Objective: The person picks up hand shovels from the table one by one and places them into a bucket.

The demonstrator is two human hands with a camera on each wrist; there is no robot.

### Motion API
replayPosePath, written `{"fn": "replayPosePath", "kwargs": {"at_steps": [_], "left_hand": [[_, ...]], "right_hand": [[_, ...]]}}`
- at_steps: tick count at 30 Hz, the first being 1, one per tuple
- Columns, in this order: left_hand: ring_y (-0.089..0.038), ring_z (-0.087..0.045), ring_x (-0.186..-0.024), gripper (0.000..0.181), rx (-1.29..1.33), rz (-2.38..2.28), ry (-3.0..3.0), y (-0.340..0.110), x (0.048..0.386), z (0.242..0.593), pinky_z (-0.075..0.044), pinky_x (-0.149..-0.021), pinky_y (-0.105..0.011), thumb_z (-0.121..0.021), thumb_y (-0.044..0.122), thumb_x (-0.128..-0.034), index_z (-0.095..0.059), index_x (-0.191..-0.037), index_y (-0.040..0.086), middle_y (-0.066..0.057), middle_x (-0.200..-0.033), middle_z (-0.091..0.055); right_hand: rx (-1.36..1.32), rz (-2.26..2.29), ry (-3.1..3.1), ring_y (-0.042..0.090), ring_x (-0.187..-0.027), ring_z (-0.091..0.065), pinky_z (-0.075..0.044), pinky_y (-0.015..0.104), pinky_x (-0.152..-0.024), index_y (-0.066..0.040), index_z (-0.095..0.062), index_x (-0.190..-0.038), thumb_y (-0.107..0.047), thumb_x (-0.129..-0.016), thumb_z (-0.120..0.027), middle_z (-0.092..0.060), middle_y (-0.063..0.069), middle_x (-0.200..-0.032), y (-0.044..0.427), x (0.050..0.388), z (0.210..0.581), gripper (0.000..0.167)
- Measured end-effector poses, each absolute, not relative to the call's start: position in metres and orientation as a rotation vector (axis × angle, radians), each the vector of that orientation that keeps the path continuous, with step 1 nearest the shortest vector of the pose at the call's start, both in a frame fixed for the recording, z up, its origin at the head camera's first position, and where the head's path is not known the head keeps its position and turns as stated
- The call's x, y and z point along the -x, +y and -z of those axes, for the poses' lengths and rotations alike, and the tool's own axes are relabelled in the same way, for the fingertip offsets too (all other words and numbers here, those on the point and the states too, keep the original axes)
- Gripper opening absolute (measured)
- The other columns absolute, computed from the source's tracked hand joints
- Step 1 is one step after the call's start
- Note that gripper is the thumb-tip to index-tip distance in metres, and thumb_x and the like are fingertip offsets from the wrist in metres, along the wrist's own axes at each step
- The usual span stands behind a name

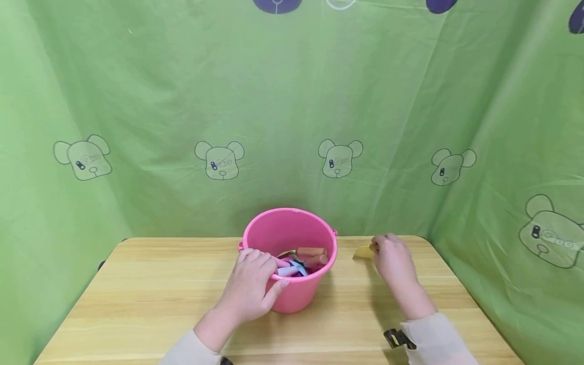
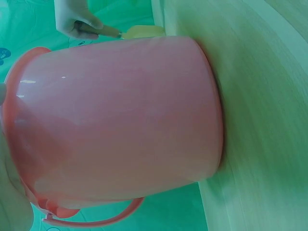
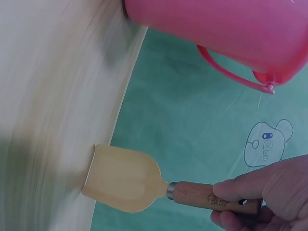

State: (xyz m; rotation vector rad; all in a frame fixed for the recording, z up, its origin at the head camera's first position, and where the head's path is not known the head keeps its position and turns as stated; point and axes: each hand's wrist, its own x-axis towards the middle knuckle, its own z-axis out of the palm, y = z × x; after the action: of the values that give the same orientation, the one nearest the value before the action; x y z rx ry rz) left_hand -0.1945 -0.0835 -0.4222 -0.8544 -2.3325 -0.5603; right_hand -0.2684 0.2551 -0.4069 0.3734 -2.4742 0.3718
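Note:
A pink bucket (image 1: 296,296) stands on the table with several toy tools inside, some with wooden handles (image 1: 312,251). My left hand (image 1: 251,284) grips the bucket's near left rim, thumb outside. To the right of the bucket, my right hand (image 1: 394,258) holds a small yellow shovel (image 3: 122,178) by its wooden handle (image 3: 207,196). The shovel's blade points down, its front edge at the tabletop in the right wrist view. From the left wrist view, the right hand and shovel show beyond the bucket (image 2: 115,120).
The wooden table (image 1: 137,304) has its far edge against a green curtain (image 1: 274,101) printed with bear heads. Green cloth also hangs at both sides. The bucket's pink carrying handle (image 3: 231,74) hangs down its far side.

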Motion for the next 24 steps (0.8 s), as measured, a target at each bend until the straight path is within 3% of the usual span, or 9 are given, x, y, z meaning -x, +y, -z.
{"fn": "replayPosePath", "kwargs": {"at_steps": [24], "left_hand": [[-0.013,-0.052,-0.097,0.026,0.864,0.543,-2.325,-0.085,0.196,0.422,-0.032,-0.097,-0.038,-0.052,0.043,-0.0993,-0.062,-0.096,0.020,0.005,-0.106,-0.068]], "right_hand": [[-0.375,-0.404,-2.517,0.037,-0.076,-0.064,-0.054,0.051,-0.071,0.006,-0.071,-0.091,0.005,-0.083,-0.070,-0.066,0.018,-0.083,0.240,0.263,0.396,0.008]]}}
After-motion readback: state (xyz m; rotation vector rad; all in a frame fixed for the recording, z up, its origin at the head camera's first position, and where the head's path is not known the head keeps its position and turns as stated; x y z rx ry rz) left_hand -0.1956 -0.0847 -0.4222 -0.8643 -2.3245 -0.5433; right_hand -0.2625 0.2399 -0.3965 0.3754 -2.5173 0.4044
